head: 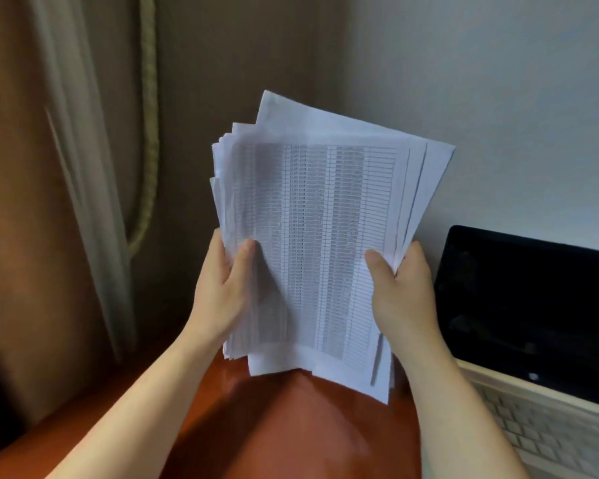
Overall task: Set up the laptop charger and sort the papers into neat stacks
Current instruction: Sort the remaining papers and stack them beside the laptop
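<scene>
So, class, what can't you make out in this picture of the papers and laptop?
Head view.
Print on the paper stack: blurred.
Fingers of left hand, right hand: behind the stack.
Much of the laptop: beyond right, bottom edges.
Part of the table: under the stack.

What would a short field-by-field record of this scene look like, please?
held item: stack of papers, printed with tables, held upright, sheet edges uneven
left hand: grips the stack's left edge, thumb in front
right hand: grips the stack's right edge, thumb in front
surface: glossy reddish-brown table below the stack
laptop: open, screen dark, to the right of the papers
background: brown curtain on the left
</scene>
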Available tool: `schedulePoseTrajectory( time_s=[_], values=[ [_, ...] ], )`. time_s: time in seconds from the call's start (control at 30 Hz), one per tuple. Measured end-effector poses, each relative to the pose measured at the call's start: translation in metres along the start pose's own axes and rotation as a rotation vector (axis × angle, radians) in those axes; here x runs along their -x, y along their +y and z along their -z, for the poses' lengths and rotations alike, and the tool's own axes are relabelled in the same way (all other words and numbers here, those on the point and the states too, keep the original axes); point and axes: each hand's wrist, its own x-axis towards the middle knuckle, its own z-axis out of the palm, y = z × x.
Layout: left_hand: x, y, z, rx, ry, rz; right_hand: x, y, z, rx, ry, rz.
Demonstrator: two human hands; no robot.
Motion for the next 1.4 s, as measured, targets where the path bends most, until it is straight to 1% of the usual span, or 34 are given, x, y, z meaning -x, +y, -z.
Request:
schedulePoseTrajectory(
  time_s=[0.1,0.2,0.33,0.43,0.5,0.63,0.7,0.8,0.87,0.97,1.07,1.17,1.2,1.27,1.33,1.4],
  values=[
    [-0.010,-0.002,0.001,0.018,-0.048,0.047,-0.003,0.003,0.004,-0.015,-0.050,-0.027],
    [-0.003,-0.013,0.004,0.021,-0.042,0.111,-0.005,0.010,0.008,-0.049,-0.080,-0.069],
    [0.007,-0.019,0.008,0.119,-0.030,0.120,-0.004,0.006,0.009,-0.079,-0.056,-0.020],
    [0.012,-0.015,0.006,0.159,-0.064,0.096,0.000,-0.006,0.005,-0.034,-0.124,0.039],
    [0.012,-0.011,0.005,0.160,-0.089,0.084,0.001,-0.013,0.004,-0.016,-0.135,0.061],
    [0.009,-0.005,0.004,0.216,-0.133,0.070,-0.002,-0.024,0.009,-0.004,-0.116,0.074],
    [0.008,-0.004,0.001,0.213,-0.125,0.096,-0.003,-0.027,0.009,0.017,-0.115,0.067],
    [0.007,-0.004,-0.005,0.129,-0.093,0.139,-0.004,-0.025,0.008,0.035,-0.065,0.053],
    [0.006,-0.002,-0.008,0.059,-0.103,0.161,-0.003,-0.023,0.007,0.041,-0.064,0.022],
    [0.003,0.008,-0.009,0.017,-0.088,0.199,-0.003,-0.021,0.008,0.020,-0.054,-0.012],
    [-0.009,0.030,-0.007,0.045,-0.093,0.170,-0.003,-0.030,0.010,0.000,-0.004,0.015],
    [-0.028,0.058,-0.007,0.142,-0.094,0.124,-0.001,-0.043,0.012,0.031,0.056,0.072],
    [-0.035,0.069,-0.008,0.187,-0.078,0.140,0.000,-0.046,0.013,0.037,0.060,0.076],
    [-0.047,0.089,-0.009,0.267,-0.023,0.251,0.002,-0.051,0.014,0.039,0.050,0.062],
    [-0.055,0.104,-0.011,0.306,0.031,0.365,0.002,-0.055,0.014,0.017,0.037,0.047],
    [-0.059,0.113,-0.015,0.308,0.083,0.432,0.002,-0.060,0.014,-0.058,0.040,0.031]
  ],
)
